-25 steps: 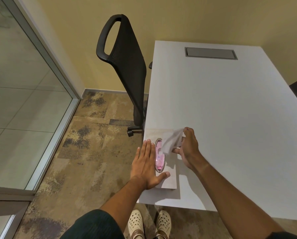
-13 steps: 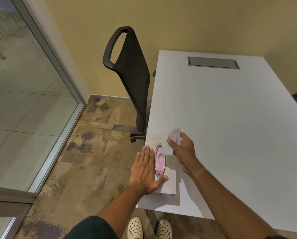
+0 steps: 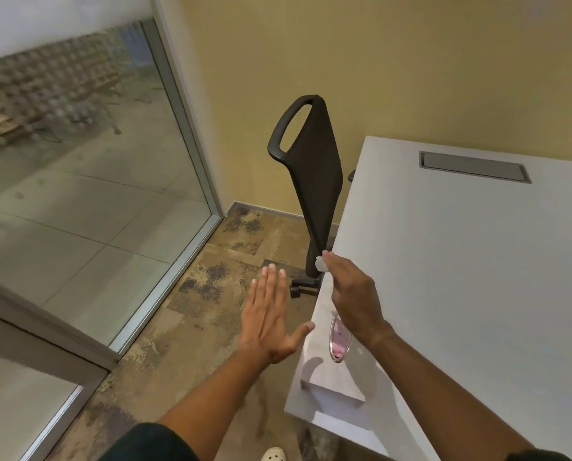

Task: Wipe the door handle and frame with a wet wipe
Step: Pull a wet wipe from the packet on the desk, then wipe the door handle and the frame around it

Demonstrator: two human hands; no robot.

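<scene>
My right hand is shut on a white wet wipe, held bunched above the near left corner of the white table. Only a small part of the wipe shows past my fingers. Beneath that hand lies the pale wipes pack with its oval pink-lined opening. My left hand hovers flat and open just left of the pack, off the table edge, holding nothing. A glass panel with a grey metal frame stands at the left. No door handle is visible.
A black office chair stands against the yellow wall, tucked at the table's left side. A grey cable hatch sits at the table's far end. Patterned carpet covers the floor between the table and the glass.
My right hand has pulled the wipe free of the pack and bunched it up. My left hand lifted off the pack and moved left. The view has turned up and toward the glass.
</scene>
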